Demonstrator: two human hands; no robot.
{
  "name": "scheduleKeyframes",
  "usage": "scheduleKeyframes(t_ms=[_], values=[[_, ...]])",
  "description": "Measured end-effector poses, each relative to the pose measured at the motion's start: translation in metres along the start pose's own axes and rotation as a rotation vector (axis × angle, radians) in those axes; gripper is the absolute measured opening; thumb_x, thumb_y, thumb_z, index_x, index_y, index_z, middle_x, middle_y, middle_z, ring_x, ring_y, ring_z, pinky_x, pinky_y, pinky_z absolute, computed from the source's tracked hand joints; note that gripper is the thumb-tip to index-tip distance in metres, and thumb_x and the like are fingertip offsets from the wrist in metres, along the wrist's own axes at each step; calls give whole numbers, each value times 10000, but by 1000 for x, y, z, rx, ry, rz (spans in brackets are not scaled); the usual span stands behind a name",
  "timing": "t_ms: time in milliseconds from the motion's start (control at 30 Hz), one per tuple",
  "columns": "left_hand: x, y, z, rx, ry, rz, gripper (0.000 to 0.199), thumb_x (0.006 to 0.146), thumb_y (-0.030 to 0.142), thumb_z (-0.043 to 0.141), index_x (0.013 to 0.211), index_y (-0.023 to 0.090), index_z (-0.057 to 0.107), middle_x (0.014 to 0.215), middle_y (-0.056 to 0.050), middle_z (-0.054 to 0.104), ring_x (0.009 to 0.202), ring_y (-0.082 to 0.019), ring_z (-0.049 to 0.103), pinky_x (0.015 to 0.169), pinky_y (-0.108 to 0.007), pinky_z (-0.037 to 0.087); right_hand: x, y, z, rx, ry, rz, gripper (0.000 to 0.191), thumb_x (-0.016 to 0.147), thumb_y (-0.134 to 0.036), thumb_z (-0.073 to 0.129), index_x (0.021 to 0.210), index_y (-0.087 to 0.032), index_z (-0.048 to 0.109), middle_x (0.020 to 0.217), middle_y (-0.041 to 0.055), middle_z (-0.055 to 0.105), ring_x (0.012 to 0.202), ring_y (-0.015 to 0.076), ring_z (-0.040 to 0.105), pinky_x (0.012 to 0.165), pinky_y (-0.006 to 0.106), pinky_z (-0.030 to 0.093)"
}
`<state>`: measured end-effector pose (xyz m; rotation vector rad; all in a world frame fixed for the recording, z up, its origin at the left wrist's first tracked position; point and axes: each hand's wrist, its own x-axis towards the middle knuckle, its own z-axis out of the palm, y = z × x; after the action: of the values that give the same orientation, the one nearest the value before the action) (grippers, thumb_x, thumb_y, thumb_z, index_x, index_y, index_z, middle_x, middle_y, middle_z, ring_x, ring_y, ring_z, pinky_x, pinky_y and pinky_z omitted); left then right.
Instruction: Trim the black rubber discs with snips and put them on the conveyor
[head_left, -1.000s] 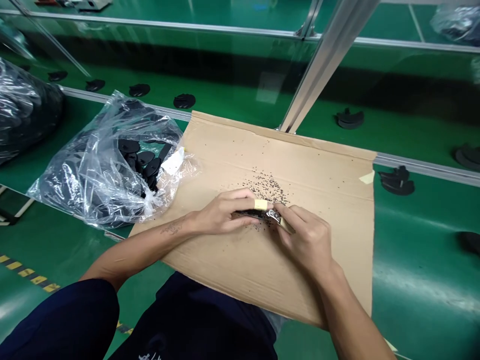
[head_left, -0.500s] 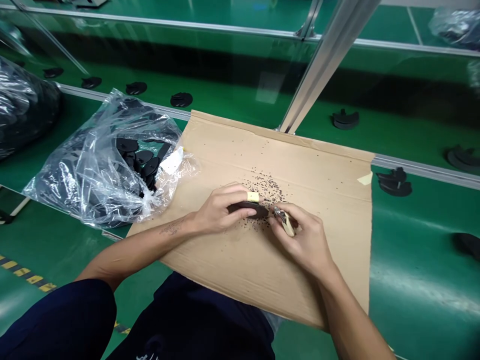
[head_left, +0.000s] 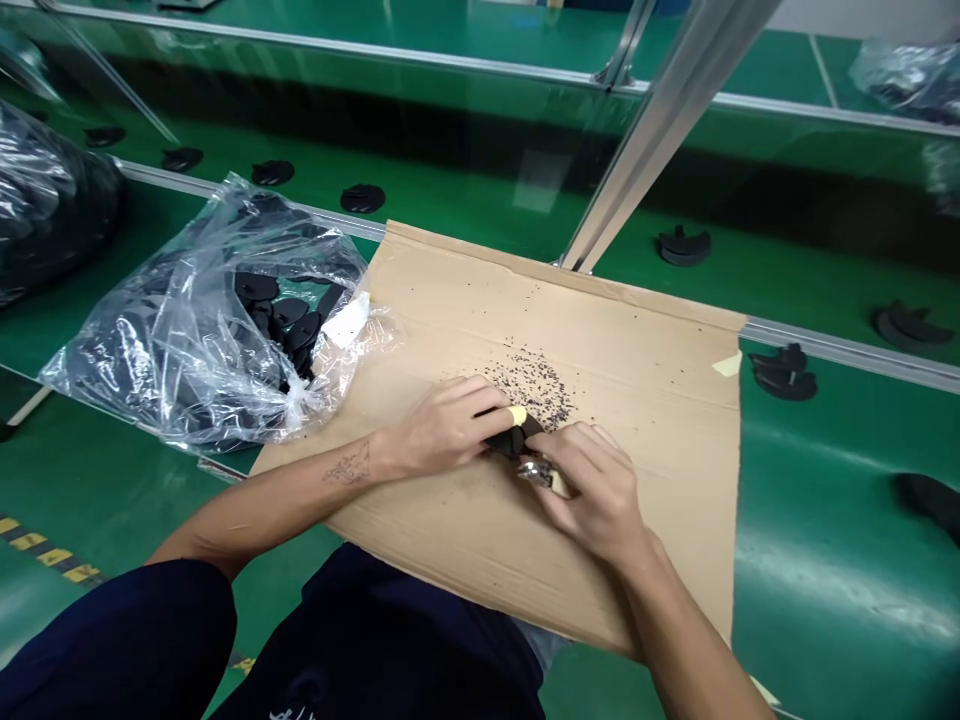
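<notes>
the round black plastic piece [head_left: 507, 441] is above the brown cardboard sheet [head_left: 450, 535], clamped in the left hand's [head_left: 450, 428] fingers. the right hand's [head_left: 596, 490] fingers close around a shiny metal tool [head_left: 537, 471] beside it, near scattered black bits [head_left: 536, 383].

Looks matt on the cardboard [head_left: 525, 550] at six o'clock, crinkled and glossy on the plastic bag [head_left: 180, 310] at nine, metallic on the tool [head_left: 535, 471] at five.
</notes>
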<state>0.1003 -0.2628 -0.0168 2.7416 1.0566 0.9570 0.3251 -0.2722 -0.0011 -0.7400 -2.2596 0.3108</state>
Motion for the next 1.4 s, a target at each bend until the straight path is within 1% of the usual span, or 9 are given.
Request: scheduleKeyframes(t_ms=[100, 200, 267, 367, 467, 633, 1000, 1233, 1400], values=[[0, -2, 3, -198, 106, -76, 209, 910, 62, 512, 1039, 168, 638, 956, -61, 726, 905, -173, 650, 807, -318, 548, 1, 3, -5, 197, 122, 152, 172, 903, -110, 642, 1035, -220, 642, 817, 24, 663, 686, 161, 607, 611, 309, 471], [2, -4, 5, -451, 165, -119, 200, 911, 65, 547, 1027, 172, 670, 943, -64, 740, 937, -171, 676, 854, -344, 564, 2, 9, -10, 72, 180, 224, 176, 912, -115, 624, 1032, -240, 652, 844, 32, 680, 714, 176, 611, 642, 325, 473], [3, -2, 4, -579, 188, -135, 163, 917, 93, 595, 1019, 169, 696, 965, -79, 741, 934, -164, 689, 831, -322, 572, 1, 14, -11, -96, 106, 193, 157, 919, -147, 622, 1045, -233, 658, 848, 46, 688, 746, 191, 601, 681, 345, 451], [4, 1, 3, -660, 177, -158, 157, 920, 127, 642, 1054, 154, 717, 950, -84, 740, 868, -142, 696, 749, -258, 570, -1, 19, -10, -265, -37, 132, 196, 925, -173, 593, 1099, -225, 667, 855, 59, 691, 788, 208, 582, 710, 359, 409], [2, 3, 2, -668, 155, -174, 184, 903, 125, 674, 1081, 137, 718, 940, -80, 756, 850, -137, 710, 748, -235, 573, -3, 19, -8, -317, -98, 102, 255, 922, -166, 567, 1149, -225, 670, 840, 53, 679, 803, 209, 563, 714, 356, 385], [0, 3, 4, -652, 158, -161, 127, 922, 174, 670, 1036, 160, 724, 895, -64, 762, 824, -145, 715, 736, -243, 575, -3, 16, -7, -355, -122, 79, 223, 942, -157, 539, 1111, -218, 672, 767, 34, 646, 717, 185, 506, 669, 334, 342], [-1, 3, 7, -592, 191, -87, 108, 929, 180, 659, 1021, 141, 699, 833, -67, 736, 759, -135, 684, 683, -226, 552, -4, 12, -6, -403, -106, 51, 293, 905, -74, 502, 1063, -198, 715, 667, 11, 633, 637, 151, 500, 604, 305, 346], [-3, 1, 11, -548, 206, 19, 177, 917, 97, 636, 1053, 176, 718, 961, -78, 764, 848, -127, 718, 744, -217, 591, -6, 13, -5, -417, -115, 48, 280, 918, -86, 513, 1021, -213, 740, 643, -1, 626, 609, 140, 515, 587, 291, 360], [-2, -4, 13, -522, 189, 10, 152, 928, 169, 666, 1071, 156, 717, 998, -101, 762, 893, -148, 734, 786, -253, 616, -6, 19, -5, -344, -84, 48, 247, 898, -116, 550, 1029, -213, 736, 682, 17, 644, 617, 153, 542, 598, 285, 379]])
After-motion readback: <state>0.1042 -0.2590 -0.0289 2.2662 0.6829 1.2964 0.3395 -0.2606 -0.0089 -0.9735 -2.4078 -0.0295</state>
